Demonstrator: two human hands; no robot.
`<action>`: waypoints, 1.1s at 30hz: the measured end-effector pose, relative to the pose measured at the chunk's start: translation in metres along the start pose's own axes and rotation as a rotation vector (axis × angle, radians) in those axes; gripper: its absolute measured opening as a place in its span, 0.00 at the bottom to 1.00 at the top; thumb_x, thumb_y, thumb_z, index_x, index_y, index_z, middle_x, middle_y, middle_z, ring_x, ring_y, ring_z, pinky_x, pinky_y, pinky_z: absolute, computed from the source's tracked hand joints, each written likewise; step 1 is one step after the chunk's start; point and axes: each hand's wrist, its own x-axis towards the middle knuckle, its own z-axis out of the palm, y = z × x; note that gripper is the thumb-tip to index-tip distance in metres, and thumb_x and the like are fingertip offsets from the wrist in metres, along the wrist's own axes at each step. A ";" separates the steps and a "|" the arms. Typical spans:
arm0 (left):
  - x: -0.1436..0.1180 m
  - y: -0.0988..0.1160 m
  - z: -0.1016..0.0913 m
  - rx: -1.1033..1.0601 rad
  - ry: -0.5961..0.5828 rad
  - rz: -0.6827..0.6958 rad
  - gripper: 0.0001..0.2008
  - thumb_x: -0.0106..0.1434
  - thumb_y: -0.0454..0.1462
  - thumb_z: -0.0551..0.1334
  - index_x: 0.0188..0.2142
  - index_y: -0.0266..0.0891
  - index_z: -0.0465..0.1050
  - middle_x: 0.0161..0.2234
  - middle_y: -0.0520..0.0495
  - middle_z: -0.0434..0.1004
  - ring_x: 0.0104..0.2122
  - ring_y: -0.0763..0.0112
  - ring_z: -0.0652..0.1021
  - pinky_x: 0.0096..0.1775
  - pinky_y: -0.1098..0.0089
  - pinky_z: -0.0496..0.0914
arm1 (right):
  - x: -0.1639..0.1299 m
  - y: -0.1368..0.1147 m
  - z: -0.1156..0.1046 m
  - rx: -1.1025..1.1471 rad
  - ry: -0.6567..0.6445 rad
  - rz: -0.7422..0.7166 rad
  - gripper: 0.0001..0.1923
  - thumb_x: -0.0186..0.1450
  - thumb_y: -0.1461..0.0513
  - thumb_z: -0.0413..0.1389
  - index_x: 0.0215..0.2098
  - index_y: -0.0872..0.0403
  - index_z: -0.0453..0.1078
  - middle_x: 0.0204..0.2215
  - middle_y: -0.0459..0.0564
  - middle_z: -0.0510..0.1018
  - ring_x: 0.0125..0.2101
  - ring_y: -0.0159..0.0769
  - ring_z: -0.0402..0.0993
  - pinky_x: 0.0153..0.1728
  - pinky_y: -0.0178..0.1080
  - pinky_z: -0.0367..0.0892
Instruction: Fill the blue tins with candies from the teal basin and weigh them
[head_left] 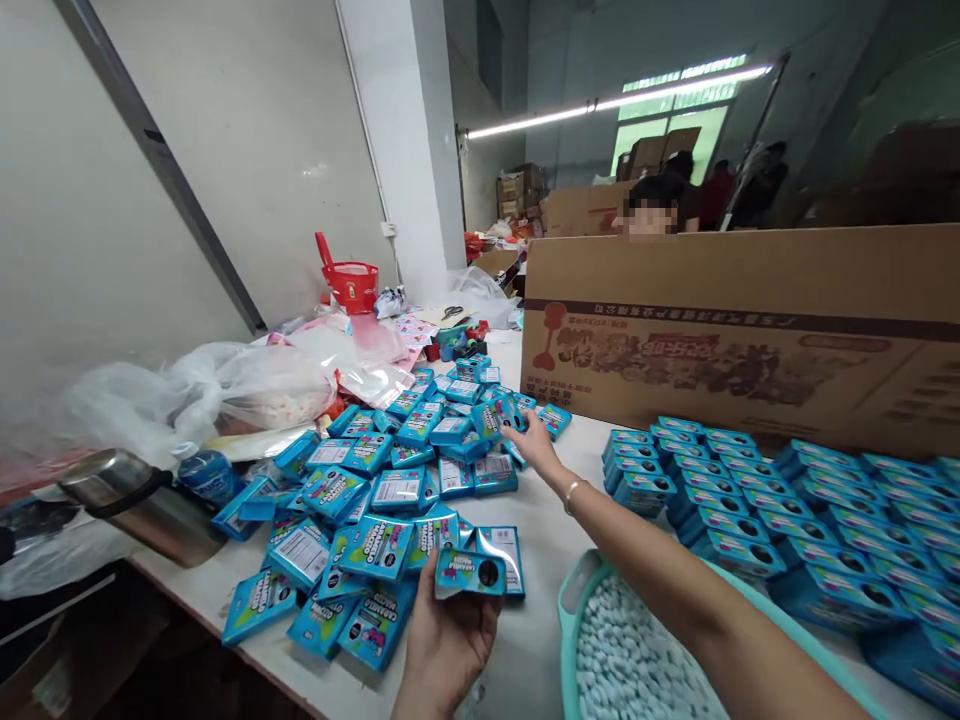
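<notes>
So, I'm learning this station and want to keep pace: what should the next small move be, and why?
Probably lift the glossy, printed blue box at the right hand towards the left hand. The right hand's fingers are already at its edge, and the left hand holds a second printed blue box nearer the body.

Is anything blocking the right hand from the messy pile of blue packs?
No, nothing visible stands in the way. The right hand is at the pile, right beside a blue pack. The green tub sits below the right forearm in the picture, not between them.
</notes>
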 end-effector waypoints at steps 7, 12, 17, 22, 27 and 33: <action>0.002 -0.039 0.055 0.011 -0.138 -0.185 0.25 0.57 0.53 0.69 0.46 0.38 0.76 0.42 0.43 0.83 0.49 0.61 0.80 0.39 0.74 0.76 | -0.145 -0.044 -0.098 -0.163 -0.351 -0.547 0.20 0.66 0.57 0.57 0.55 0.48 0.64 0.45 0.51 0.77 0.43 0.40 0.74 0.45 0.42 0.69; -0.012 -0.089 0.076 0.139 -0.255 -0.332 0.19 0.64 0.50 0.64 0.47 0.40 0.77 0.46 0.45 0.83 0.50 0.61 0.79 0.42 0.71 0.76 | -0.221 -0.050 -0.149 -0.228 -0.328 -0.717 0.38 0.64 0.49 0.59 0.66 0.48 0.51 0.57 0.57 0.68 0.57 0.48 0.68 0.56 0.47 0.66; -0.029 -0.132 0.092 0.253 -0.356 -0.303 0.23 0.68 0.52 0.59 0.50 0.36 0.74 0.46 0.41 0.82 0.44 0.65 0.81 0.46 0.69 0.74 | -0.259 -0.037 -0.171 -0.309 -0.054 -0.662 0.47 0.56 0.52 0.67 0.66 0.47 0.49 0.56 0.58 0.68 0.55 0.49 0.69 0.55 0.49 0.66; -0.044 -0.138 0.092 0.861 -0.210 0.131 0.47 0.52 0.59 0.69 0.63 0.37 0.59 0.61 0.32 0.67 0.64 0.47 0.65 0.62 0.54 0.63 | -0.276 -0.041 -0.194 -0.132 0.074 -0.361 0.43 0.55 0.55 0.67 0.63 0.51 0.53 0.55 0.56 0.70 0.54 0.49 0.70 0.55 0.49 0.66; -0.050 -0.115 0.107 1.531 -0.245 0.672 0.58 0.39 0.45 0.79 0.66 0.44 0.53 0.61 0.36 0.67 0.61 0.45 0.70 0.59 0.48 0.65 | -0.266 -0.046 -0.187 0.006 -0.250 -0.291 0.46 0.55 0.52 0.67 0.65 0.51 0.53 0.53 0.55 0.73 0.50 0.47 0.72 0.51 0.48 0.68; -0.064 -0.057 0.089 1.519 0.036 0.882 0.31 0.46 0.50 0.73 0.46 0.37 0.70 0.38 0.44 0.82 0.38 0.54 0.82 0.44 0.54 0.77 | -0.269 -0.004 -0.157 -0.326 -0.540 -0.423 0.20 0.68 0.54 0.53 0.55 0.54 0.66 0.51 0.60 0.74 0.53 0.47 0.69 0.55 0.56 0.61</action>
